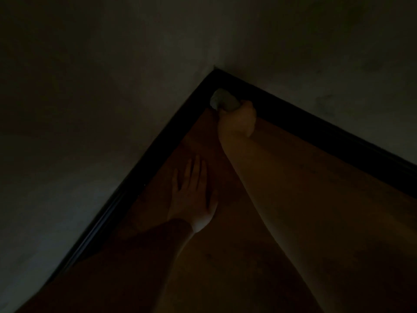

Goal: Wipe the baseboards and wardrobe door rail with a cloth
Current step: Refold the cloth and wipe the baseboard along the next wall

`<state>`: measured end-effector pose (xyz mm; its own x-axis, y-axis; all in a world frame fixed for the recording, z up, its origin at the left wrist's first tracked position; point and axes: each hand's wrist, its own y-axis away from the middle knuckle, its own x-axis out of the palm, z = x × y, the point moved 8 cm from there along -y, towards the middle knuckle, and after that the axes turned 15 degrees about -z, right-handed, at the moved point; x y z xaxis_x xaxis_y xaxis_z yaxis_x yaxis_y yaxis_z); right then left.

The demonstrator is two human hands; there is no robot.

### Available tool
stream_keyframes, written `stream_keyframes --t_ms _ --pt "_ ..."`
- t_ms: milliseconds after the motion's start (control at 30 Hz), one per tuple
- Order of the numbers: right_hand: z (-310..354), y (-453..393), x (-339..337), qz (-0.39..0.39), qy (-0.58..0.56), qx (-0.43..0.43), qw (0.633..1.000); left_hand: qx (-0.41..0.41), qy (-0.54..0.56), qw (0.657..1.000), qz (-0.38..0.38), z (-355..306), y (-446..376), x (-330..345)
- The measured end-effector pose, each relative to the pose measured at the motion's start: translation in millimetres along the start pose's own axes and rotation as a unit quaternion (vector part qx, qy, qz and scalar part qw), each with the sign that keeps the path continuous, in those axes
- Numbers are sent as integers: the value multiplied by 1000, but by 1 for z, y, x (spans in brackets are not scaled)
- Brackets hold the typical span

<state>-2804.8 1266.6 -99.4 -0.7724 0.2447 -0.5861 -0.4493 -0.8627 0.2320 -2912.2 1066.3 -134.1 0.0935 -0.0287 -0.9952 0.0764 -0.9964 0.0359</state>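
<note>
Cloth [222, 100] in rt hand [237, 119], corner.

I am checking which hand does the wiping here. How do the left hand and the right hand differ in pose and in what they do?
The right hand is curled round a pale cloth, at the corner where the dark baseboards meet; the left hand holds nothing. The right hand's fingers are bent, the left hand's are straight and spread flat on the brown floor. The right hand reaches farther in. Both forearms are bare.

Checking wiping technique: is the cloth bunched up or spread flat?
Bunched: the cloth shows as a small wad protruding from the right hand, pressed into the baseboard corner.
</note>
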Motion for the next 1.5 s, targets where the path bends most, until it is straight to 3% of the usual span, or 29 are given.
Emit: stream_keyframes --t_ms 333,567,733,933,1300,1500 --pt "-81 9 -121 -127 -47 6 991 5 -4 1000 -9 -2 -1 -7" --pt "-37 35 -103 -81 -36 -149 985 2 -4 1000 -18 -1 -2 -5" --pt "-32 14 -87 -92 -59 -81 991 6 -11 1000 -28 1 -3 -3" --pt "-76 6 -123 -127 -60 -33 990 -2 2 1000 -22 -2 -3 -8" --pt "-133 -6 -200 -164 -7 -51 985 21 -17 999 -27 -3 -5 -9" --pt "-154 -3 -230 -190 10 -55 980 17 -10 998 62 0 -10 -9"
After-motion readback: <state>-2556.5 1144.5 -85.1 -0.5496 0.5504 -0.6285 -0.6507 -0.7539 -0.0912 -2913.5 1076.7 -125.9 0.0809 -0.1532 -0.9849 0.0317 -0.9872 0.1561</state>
